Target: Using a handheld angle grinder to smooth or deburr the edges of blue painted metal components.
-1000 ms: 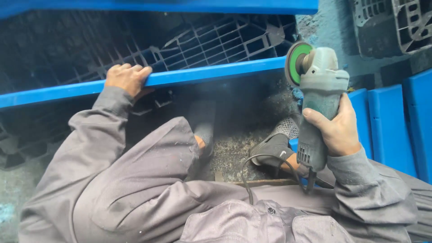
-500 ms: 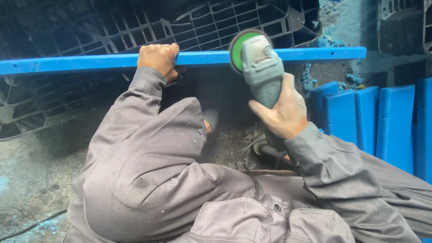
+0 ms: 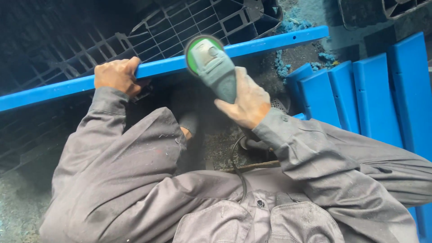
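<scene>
Floor (image 3: 18, 211): rough, grey, dusty, bare patch near left. Far side: dark plastic grid pallet (image 3: 180, 27), tilted. Right: row of blue plastic slats (image 3: 373, 90) lying side by side. Blue shavings (image 3: 283, 67) scattered far right on the ground. Light dim, even.

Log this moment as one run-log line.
left hand: grips blue bar | right hand: holds angle grinder, disc at bar | blue panels: stacked right

Blue bar (image 3: 270, 44) cut off at left edge; grinder (image 3: 213, 67) disc face hidden.
</scene>
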